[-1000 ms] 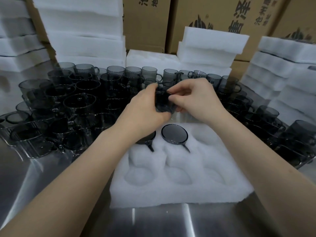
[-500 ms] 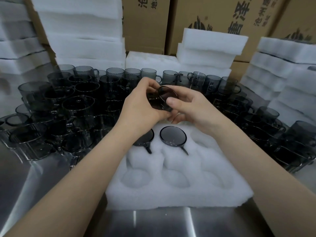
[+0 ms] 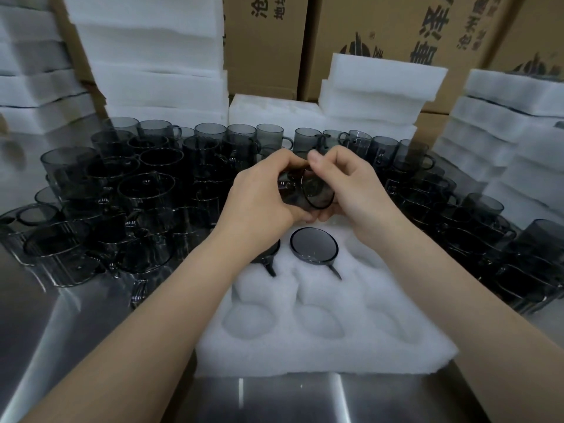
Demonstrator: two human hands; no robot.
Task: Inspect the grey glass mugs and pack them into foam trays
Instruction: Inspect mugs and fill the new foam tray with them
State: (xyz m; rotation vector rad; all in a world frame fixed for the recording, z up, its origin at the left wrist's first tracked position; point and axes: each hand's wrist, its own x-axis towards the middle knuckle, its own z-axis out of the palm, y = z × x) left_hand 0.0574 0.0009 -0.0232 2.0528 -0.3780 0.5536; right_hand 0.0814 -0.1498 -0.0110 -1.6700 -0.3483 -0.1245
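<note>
many loose grey mugs crowd the steel table at left; left hand curls its fingers round the held mug, tipped on its side above the foam tray far edge; right hand pinches its rim; two packed mugs sit in the tray's far pockets; further mugs stand at right

Dim, soft overall, glare streaks, bowed edges.

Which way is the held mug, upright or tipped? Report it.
Tipped. The mug lies on its side, gripped by the left hand and right hand, one round end facing the camera.
</note>
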